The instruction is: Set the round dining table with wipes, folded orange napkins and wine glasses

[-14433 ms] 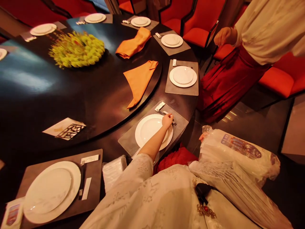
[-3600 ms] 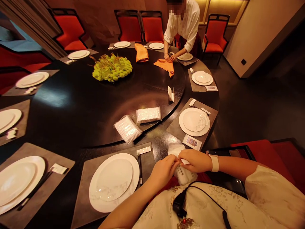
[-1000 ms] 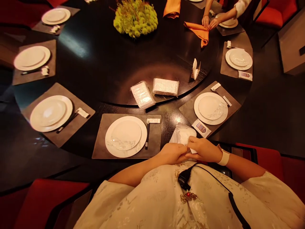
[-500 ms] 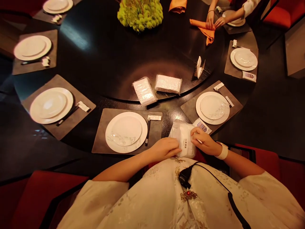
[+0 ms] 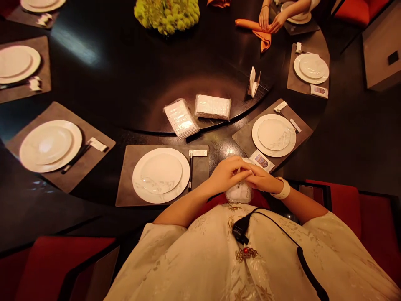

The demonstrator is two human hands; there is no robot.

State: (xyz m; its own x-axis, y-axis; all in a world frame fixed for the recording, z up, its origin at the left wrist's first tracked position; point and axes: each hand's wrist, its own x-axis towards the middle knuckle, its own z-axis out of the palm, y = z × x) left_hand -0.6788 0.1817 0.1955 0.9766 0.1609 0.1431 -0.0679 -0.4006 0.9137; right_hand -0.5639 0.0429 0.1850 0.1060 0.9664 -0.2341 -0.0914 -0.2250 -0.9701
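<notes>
At the near edge of a round, glossy black table (image 5: 219, 142), beneath the hands and partly hidden by them: a soft white pack in clear, crinkled plastic (image 5: 238, 195). Overlapping above the pack: left hand (image 5: 228, 171), with fingers bent and close together, laid across the right hand (image 5: 260, 179), with a pale watch band (image 5: 283, 190) at its wrist. Impossible to tell whether clamped on anything, with right fingertips hidden. Just beyond the right hand: a flat white packet with a printed label (image 5: 263, 161), on the corner of a grey rectangular placemat (image 5: 243, 137), beside two stacked, round white plates (image 5: 273, 134). To the left of the pack: a second grey placemat (image 5: 124, 184), with a matching pair of plates and black chopsticks (image 5: 190, 171). On the dark turntable (image 5: 125, 75), near its rim: two plastic-wrapped white stacks (image 5: 213, 107) side by side, and a folded upright card (image 5: 252, 80). Farther off: a mound of yellow-green flowers (image 5: 167, 14), and, at upper right, a co-worker's hands (image 5: 265, 17) on a partly rolled orange cloth (image 5: 247, 24).
</notes>
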